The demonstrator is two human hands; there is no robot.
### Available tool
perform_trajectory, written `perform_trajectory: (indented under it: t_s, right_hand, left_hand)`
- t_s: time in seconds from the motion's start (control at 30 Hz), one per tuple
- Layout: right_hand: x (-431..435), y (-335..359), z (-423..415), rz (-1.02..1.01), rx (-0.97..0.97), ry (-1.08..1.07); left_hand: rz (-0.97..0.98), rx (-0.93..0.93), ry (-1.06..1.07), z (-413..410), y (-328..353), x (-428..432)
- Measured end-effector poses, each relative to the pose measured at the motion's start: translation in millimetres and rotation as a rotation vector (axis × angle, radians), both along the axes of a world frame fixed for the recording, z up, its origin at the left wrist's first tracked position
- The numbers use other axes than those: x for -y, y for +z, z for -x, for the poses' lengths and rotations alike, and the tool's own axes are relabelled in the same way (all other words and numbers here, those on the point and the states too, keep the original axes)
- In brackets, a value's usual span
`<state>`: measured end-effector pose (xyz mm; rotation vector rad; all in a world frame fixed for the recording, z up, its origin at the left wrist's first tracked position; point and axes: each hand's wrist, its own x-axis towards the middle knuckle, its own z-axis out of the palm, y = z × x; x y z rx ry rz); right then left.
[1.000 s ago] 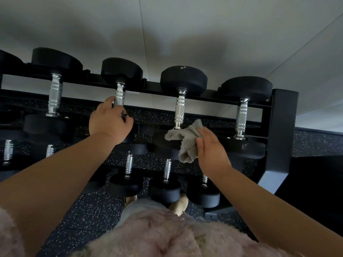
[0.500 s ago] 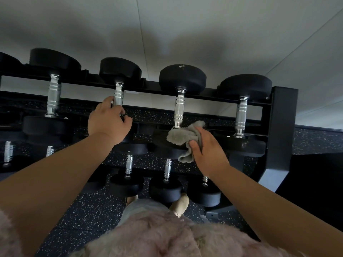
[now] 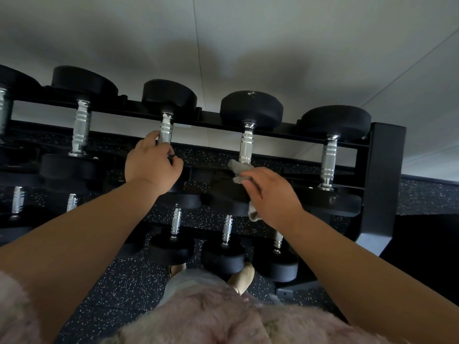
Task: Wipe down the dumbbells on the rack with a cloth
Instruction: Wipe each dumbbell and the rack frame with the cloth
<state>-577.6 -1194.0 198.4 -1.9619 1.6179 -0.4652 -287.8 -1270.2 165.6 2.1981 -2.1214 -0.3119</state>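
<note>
Grey crumpled cloth [image 3: 239, 170] is now mostly tucked under the right hand [image 3: 270, 194]. A second ago it bulged out wide to the left of those fingers. Now only a tuft pokes out past the fingertips, right at the foot of the ribbed chrome handle [image 3: 246, 145], and a tail hangs below the heel of the hand. The hand has swept up and over the near head of the black round-headed dumbbell [image 3: 250, 109], fingers curled onto the cloth and pressing it to the rubber. That reads as a wiping stroke under way, travelling across the near head toward the handle.

Over to the left hand [image 3: 152, 166]: no change there. It stays clenched round the chrome grip of the neighbouring black dumbbell [image 3: 169, 98], one place left of the wiping hand, most likely for support.

For the job, the near head is getting its pass. The handle and far head beyond the fingertips have no cloth on them yet. The end dumbbell [image 3: 335, 120], to the right of the wiping hand beside the upright of the black metal rack [image 3: 383, 175], and the lower row under both wrists look like work still ahead.
</note>
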Motion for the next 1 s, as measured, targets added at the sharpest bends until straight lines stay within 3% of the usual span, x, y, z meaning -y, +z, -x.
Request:
perform_trajectory:
  t_s: [0.1,0.23,0.37,0.47,0.57,0.77,0.87,1.0]
  right_hand:
    - [0.9,3.5,-10.9,0.024,-0.029,-0.045]
    - [20.1,8.1,-53.7,0.11,-0.262,0.293]
    - [32.0,1.6,-90.1,0.017,-0.515,0.616]
    - [28.3,-1.4,-86.1,0.126,-0.635,0.762]
    - [22.9,-3.5,-60.0,0.182,-0.536,0.63]
    - [18.9,13.9,-16.4,-0.082,-0.172,0.119]
    - [32.9,13.8,-25.4,-0.114,-0.117,-0.018]
    - [69.3,11.3,-39.8,-0.168,0.145,-0.409]
  left_hand:
    - [-0.001,0.008,0.002,0.3,0.2,-0.1]
    - [0.005,0.007,0.001,0.1,-0.5,0.1]
    - [0.004,0.017,0.007,0.7,-0.4,0.2]
    - [0.003,0.026,0.011,0.6,-0.8,0.7]
    - [0.012,0.013,-0.003,-2.0,-2.6,0.1]
    - [0.028,0.008,-0.014,-3.3,-4.3,0.7]
    - [0.041,0.006,-0.021,-3.9,-5.7,1.3]
    - [0.037,0.01,-0.016,-4.0,-6.2,1.5]
